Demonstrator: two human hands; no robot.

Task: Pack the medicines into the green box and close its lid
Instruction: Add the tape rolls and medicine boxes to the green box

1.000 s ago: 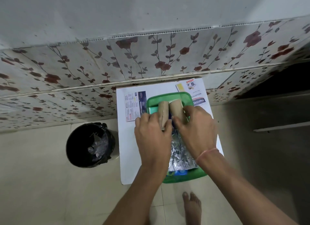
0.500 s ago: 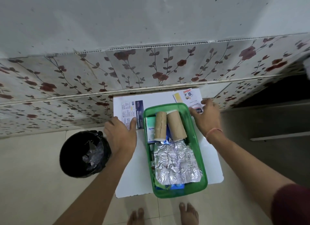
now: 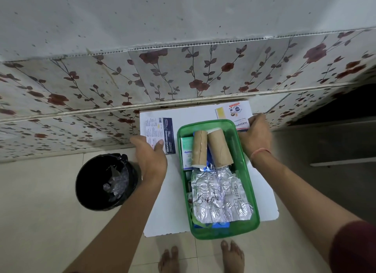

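White board [image 3: 203, 116] carries our green box [image 3: 242, 230] along its right edge, lidless. Our left hand [image 3: 151, 160] rests open-fingered on the dressings packet [image 3: 162, 130] at the far left corner, nearest it, its long axis toward us; our right hand [image 3: 255, 137] touches the sachet [image 3: 234, 114], grip unclear.

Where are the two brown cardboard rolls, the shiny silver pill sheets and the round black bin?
Brown cardboard rolls [image 3: 219, 148]: head view, side of the right roll.
Shiny silver pill sheets [image 3: 219, 197]: head view, middle of the foil.
Round black bin [image 3: 91, 183]: head view, dark inside.
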